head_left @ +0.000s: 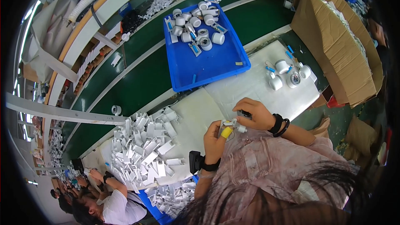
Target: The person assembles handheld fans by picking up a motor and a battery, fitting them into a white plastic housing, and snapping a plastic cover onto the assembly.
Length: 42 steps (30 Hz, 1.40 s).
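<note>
**At the pale bench (196, 112), a small white part (227, 123) close to our chest**

Over the near edge of the bench, we grasp the small white part in the curled fingers of our left hand (213, 143). A yellow piece (226, 132) shows at that thumb; we cannot tell whether it is worn or belongs to the part. Our right hand (259, 116) grips a dark object (244, 113), mostly hidden by the fingers, just beside the part. Any lettering on either is too small for us to read.

To the right on the bench, we have several white round housings (275, 81), one showing a dark inner face, with small blue pieces (290, 49) near them. Whether those bear labels, we cannot tell. To the left lies a heap of white plastic pieces (148, 146).

Beyond our hands, a blue tray (179, 74) slants across the green belt (137, 75), its far half crowded with more white housings. A tall, open cardboard box (327, 50) stands at our right. Further out on the left, white metal framing (66, 109) crosses our view, and a co-worker in a white shirt (124, 208) sits beside others along the line.
</note>
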Available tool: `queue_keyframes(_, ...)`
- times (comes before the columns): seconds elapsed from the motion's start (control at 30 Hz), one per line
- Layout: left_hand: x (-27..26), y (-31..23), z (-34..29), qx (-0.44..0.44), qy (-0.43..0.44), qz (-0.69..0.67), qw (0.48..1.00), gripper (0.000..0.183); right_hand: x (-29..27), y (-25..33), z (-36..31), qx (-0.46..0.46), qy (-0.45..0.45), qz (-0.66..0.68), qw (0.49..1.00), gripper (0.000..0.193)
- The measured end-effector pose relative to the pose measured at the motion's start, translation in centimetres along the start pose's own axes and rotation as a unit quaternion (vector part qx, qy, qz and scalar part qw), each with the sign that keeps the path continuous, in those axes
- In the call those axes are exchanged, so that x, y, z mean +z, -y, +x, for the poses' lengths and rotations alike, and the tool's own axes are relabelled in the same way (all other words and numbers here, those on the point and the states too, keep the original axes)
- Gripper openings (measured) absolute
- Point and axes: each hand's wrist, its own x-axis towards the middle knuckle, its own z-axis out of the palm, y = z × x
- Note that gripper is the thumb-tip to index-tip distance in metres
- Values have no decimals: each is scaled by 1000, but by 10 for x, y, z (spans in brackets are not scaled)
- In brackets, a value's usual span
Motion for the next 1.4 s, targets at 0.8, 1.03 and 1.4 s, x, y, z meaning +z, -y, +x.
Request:
queue_keyframes(0.8,-289,59,210,171,-462,446,747,47,2,-198,245,47,128,-175,975,42)
queue_keyframes(1.03,-229,62,201,160,-329,416,833,45,34,-251,315,-35,-69,-300,951,49)
queue_keyframes(1.4,-149,53,165,125,-272,340,892,32,53,-273,384,73,-42,-374,924,28)
